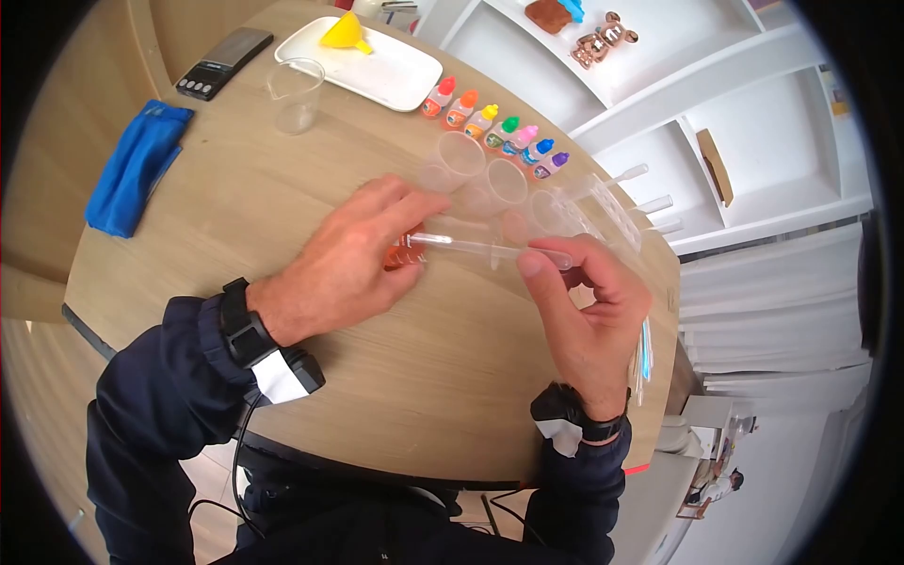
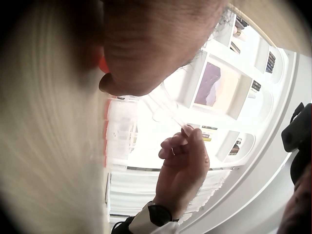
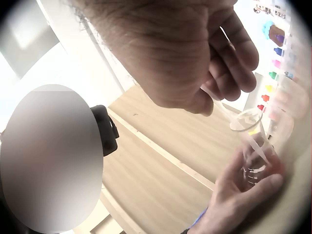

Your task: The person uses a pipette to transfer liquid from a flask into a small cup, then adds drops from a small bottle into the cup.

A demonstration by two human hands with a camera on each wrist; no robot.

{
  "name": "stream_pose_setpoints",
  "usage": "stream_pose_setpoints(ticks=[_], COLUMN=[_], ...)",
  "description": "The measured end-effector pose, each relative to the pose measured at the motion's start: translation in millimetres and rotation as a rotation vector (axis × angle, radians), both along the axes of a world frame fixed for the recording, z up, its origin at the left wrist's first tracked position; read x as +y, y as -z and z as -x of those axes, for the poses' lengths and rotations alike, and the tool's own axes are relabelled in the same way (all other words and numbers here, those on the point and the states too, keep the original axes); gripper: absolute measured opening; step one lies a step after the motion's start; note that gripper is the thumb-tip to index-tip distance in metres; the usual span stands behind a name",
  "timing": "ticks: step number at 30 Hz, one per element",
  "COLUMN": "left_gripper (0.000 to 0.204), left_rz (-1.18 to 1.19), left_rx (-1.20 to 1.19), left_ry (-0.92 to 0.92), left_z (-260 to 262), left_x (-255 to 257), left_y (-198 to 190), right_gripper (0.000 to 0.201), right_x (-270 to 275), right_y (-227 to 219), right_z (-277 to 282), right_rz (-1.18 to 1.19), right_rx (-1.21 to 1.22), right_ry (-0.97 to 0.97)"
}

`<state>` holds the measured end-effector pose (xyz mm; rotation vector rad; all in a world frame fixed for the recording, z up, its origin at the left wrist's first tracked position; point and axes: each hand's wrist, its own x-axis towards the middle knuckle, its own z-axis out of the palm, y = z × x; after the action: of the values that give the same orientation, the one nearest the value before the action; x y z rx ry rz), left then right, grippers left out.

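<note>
In the head view, my left hand grips a clear marked beaker with orange-red liquid low in it. My right hand pinches a clear plastic pipette near its bulb end, between thumb and index finger. The right wrist view shows the pipette reaching down through the beaker's rim toward the red liquid. Fingers of the left hand wrap the beaker's lower part there. In the left wrist view the left hand hides most of the beaker.
Beyond the hands stand several clear cups, a clear rack and a row of coloured-cap dropper bottles. Farther back are an empty beaker, a white tray with a yellow funnel, a scale and a blue cloth.
</note>
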<state>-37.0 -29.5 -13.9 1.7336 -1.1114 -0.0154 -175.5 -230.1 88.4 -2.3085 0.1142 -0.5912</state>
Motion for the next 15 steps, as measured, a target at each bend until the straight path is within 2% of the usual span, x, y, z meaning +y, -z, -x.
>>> stream_pose_setpoints(ticks=[5, 15], left_gripper=[0.065, 0.066], left_rz=[-0.023, -0.028], left_rx=[-0.032, -0.038], left_ry=[-0.014, -0.008], left_z=[-0.9, -0.8], left_x=[0.7, 0.0], left_y=[0.4, -1.2], right_gripper=[0.008, 0.014], right_x=[0.1, -2.8], right_y=[5.6, 5.4], right_z=[-5.8, -4.8], right_rz=[0.044, -0.059], right_rx=[-0.008, 0.088], right_ry=[0.0, 0.016])
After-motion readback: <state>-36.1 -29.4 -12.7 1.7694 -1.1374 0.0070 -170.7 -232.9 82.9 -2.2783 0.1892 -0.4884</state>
